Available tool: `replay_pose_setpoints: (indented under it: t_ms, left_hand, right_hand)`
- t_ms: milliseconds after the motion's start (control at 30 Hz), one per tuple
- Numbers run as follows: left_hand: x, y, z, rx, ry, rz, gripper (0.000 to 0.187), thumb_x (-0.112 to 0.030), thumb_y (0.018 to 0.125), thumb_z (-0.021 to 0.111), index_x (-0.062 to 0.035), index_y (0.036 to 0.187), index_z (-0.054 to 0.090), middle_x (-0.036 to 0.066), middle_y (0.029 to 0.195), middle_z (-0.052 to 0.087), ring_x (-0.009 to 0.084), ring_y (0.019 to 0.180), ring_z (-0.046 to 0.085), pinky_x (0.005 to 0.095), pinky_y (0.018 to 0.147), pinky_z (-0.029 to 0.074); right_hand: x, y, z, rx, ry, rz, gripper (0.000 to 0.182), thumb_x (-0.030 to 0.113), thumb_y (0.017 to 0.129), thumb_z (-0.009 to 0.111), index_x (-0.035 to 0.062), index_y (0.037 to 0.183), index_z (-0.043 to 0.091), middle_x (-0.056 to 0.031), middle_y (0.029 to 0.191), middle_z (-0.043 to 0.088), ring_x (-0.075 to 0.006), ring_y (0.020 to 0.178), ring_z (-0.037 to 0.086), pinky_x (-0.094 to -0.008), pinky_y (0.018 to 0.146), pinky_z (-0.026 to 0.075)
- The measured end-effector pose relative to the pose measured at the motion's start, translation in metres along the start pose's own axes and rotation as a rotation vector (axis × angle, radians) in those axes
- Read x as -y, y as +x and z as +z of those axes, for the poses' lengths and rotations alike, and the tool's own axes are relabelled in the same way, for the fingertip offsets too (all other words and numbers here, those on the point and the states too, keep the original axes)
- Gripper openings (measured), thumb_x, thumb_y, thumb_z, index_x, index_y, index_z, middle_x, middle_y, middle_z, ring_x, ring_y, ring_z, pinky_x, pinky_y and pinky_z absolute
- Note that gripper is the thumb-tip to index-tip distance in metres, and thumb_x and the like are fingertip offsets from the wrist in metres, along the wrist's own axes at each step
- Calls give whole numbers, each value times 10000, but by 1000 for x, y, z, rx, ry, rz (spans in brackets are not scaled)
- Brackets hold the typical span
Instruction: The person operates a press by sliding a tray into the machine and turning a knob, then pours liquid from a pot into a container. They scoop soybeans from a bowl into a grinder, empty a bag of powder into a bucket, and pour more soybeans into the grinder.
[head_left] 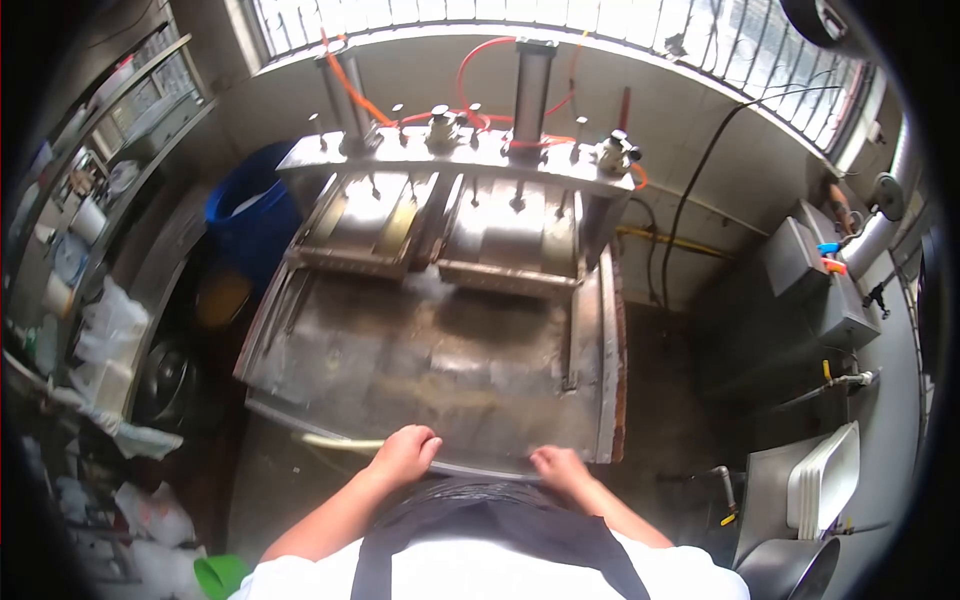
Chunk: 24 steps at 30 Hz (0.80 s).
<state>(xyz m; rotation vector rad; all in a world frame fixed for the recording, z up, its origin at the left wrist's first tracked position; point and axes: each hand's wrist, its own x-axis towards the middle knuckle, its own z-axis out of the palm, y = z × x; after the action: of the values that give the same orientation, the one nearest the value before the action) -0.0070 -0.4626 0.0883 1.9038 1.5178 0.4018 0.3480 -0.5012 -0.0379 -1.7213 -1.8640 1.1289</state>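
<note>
My left hand [405, 454] is closed at the front edge of a wet metal table [450, 380]; what it grips, if anything, is too small to make out. A pale yellowish hose-like strip [342, 442] lies along the edge just left of it. My right hand [560, 467], fingers curled, is at the same edge further right, its grip also unclear. Beyond the hands stands a metal press [470, 153] with two upright cylinders, above a left metal tray [345, 262] and a right metal tray [508, 278].
A blue barrel [255, 210] stands behind the table's left side. Cluttered shelves [140, 235] run along the left. On the right are metal boxes [795, 258], pipes and a stack of white trays [825, 480]. A green container [220, 575] is at the lower left.
</note>
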Motion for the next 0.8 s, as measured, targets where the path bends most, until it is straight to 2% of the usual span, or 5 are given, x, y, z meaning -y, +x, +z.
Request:
replay_pose_setpoints:
  t_ms: [133, 300, 400, 567, 800]
  left_hand:
    - [-16, -46, -3, 122, 26, -139, 308, -271, 976, 617, 19, 1000, 717, 248, 1009, 697, 419, 1004, 658, 490, 904, 515]
    - [18, -89, 5, 26, 112, -97, 301, -288, 961, 643, -5, 997, 738, 216, 990, 709, 392, 1012, 663, 467, 917, 524]
    - [38, -103, 3, -98, 164, -40, 294, -295, 943, 675, -12, 969, 754, 191, 991, 715, 375, 1024, 663, 450, 929, 528]
    - [76, -130, -29, -26, -34, -104, 314, -302, 956, 666, -7, 1041, 733, 203, 999, 706, 380, 1029, 660, 450, 930, 527]
    - [207, -205, -99, -102, -93, -255, 322, -299, 949, 638, 2, 1017, 731, 224, 978, 716, 404, 984, 681, 463, 879, 541]
  right_hand:
    - [-18, 17, -27, -144, -53, 23, 290, 289, 970, 655, 52, 1113, 739, -206, 1030, 748, -353, 977, 740, -435, 862, 582]
    - [-4, 22, -33, -327, -7, 109, 275, 277, 971, 661, 42, 1090, 736, -198, 997, 754, -329, 962, 745, -409, 852, 572]
    - [17, 15, -14, -230, -58, 90, 270, 294, 975, 656, 66, 1097, 733, -195, 1011, 750, -356, 984, 733, -433, 869, 568]
    - [81, 0, 42, 137, -201, 39, 332, 331, 996, 612, 60, 1153, 721, -208, 1094, 739, -376, 1073, 702, -461, 946, 543]
    - [223, 33, 175, 400, -287, -21, 347, 362, 993, 612, 81, 1167, 720, -197, 1098, 742, -391, 1070, 696, -476, 938, 541]
